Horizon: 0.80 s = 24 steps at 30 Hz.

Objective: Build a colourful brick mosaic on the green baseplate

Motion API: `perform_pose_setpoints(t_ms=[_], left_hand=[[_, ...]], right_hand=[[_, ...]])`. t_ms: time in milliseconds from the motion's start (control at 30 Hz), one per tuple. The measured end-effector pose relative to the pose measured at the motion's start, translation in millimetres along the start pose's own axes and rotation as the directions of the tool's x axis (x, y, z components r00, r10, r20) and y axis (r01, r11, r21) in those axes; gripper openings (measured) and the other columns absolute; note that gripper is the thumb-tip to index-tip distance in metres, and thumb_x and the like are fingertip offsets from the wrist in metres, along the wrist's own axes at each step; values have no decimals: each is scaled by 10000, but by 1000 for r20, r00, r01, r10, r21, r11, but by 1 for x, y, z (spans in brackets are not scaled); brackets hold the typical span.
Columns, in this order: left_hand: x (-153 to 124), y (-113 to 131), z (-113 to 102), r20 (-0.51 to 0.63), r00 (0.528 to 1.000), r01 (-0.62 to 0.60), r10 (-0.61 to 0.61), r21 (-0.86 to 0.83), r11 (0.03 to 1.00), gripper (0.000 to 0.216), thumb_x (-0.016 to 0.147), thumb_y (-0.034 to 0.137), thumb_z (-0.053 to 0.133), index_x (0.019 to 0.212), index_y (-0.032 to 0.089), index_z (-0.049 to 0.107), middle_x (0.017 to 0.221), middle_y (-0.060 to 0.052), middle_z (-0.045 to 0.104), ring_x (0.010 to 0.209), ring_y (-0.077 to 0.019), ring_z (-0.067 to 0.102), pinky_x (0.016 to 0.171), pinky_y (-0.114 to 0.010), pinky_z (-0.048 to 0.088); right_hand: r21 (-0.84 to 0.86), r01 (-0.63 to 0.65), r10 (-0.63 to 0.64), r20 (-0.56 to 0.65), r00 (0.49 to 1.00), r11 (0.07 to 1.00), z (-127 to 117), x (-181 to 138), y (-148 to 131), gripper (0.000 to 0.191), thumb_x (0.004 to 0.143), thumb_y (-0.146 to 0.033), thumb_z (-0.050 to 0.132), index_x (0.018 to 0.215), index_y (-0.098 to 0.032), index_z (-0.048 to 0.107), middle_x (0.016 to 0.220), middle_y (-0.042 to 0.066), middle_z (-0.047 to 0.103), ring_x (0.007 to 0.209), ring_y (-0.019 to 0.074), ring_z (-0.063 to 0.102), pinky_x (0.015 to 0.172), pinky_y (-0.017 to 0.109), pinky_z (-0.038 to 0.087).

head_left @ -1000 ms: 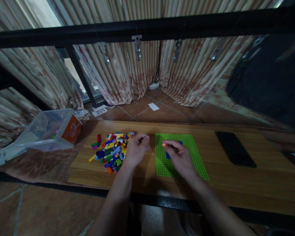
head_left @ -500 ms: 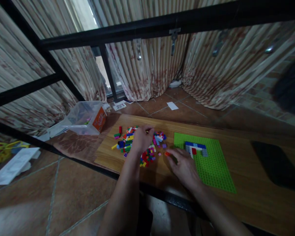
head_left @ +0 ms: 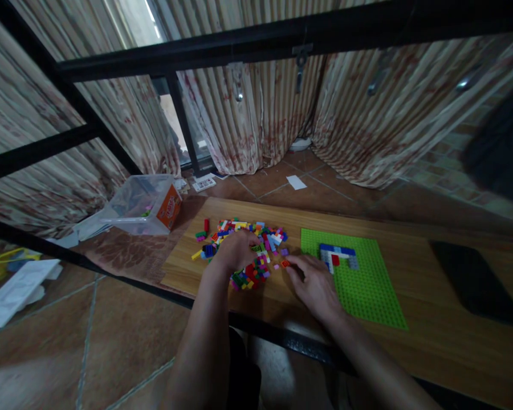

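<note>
A pile of small coloured bricks (head_left: 256,250) is spread on the wooden table (head_left: 410,341). My left hand (head_left: 235,250) lies on top of the pile, fingers curled down into the bricks. My right hand (head_left: 314,285) rests on the table between the pile and the green baseplate (head_left: 367,290), its fingertips pinched on a small orange-red brick (head_left: 285,263). On the far part of the baseplate stands a small build of blue, white, red and grey bricks (head_left: 337,256).
A clear plastic tub with an orange label (head_left: 145,205) stands left of the table on a patterned cloth. A black phone (head_left: 470,279) lies at the right of the table. A black metal frame bar (head_left: 282,40) crosses overhead. Curtains hang behind.
My view swung left and down. My right hand left the baseplate, uncovering the small build, and came to the pile's edge. My left hand settled onto the bricks.
</note>
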State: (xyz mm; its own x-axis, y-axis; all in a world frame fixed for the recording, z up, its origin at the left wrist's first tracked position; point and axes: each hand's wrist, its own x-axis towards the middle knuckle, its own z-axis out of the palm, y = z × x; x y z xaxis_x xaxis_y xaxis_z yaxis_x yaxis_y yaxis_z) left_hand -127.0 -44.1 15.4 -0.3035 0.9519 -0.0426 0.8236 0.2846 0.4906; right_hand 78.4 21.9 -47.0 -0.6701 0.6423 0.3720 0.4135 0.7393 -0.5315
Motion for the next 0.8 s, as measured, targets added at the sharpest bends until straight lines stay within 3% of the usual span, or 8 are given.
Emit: perform_pose_setpoints(t_ms=[100,200,333,433,567,667,800], left_hand=[[1,4,-1,9,999,51,-52,53,997,291,679,104,619,923,205,742,975,-50,735,919,-219,661,838,-296,496],[2,4,-4,-21,1000,13,-13,2,1000,238,730,110,585,904,182,731,917,-56,733,880,-210,655,820,-295,491],[4,12,-6,-52,993,-115,103,-377,919,217,813,203,563,976,142,693,905,-70,712,859,-195,642,762,-281,491],[4,25,1,77,990,-33,121,-697,716,295,829,320,598,1049,129,646,858,-57,691,766,-156,631,685,-257,485],[6,42,17,281,955,197,95,-841,504,396,770,378,687,1065,127,603,741,-24,653,665,-122,620,637,-239,478],[8,53,26,336,929,226,154,-847,482,381,772,391,694,1036,130,614,767,-36,662,701,-119,633,651,-228,477],[10,69,36,342,911,195,232,-850,489,362,795,388,678,1050,137,622,785,-28,654,702,-109,624,689,-241,483]], right_hand=[[28,-10,11,-26,1000,1000,-3,0,0,196,904,-231,496,1000,-201,664,993,65,704,935,230,621,868,389,446],[57,-21,23,-41,999,998,-7,1,-3,191,901,-220,504,1004,-205,663,972,56,704,925,228,623,858,391,452],[133,-33,47,-104,993,991,-20,4,-9,193,903,-214,507,1020,-220,661,967,45,703,922,217,628,851,383,465],[216,-27,66,-172,983,976,-34,5,-12,203,905,-228,521,1061,-225,652,1005,49,692,944,199,626,857,362,480],[281,54,0,-189,982,958,-50,5,-9,269,907,-236,537,1166,-245,608,1093,49,658,1015,180,602,886,348,487],[262,92,-56,-142,988,961,-57,3,-3,294,903,-226,547,1191,-256,600,1125,55,643,1060,187,581,915,365,480],[239,67,-48,-83,995,969,-65,1,5,223,909,-227,540,1103,-256,645,1034,50,661,971,186,604,863,359,491]])
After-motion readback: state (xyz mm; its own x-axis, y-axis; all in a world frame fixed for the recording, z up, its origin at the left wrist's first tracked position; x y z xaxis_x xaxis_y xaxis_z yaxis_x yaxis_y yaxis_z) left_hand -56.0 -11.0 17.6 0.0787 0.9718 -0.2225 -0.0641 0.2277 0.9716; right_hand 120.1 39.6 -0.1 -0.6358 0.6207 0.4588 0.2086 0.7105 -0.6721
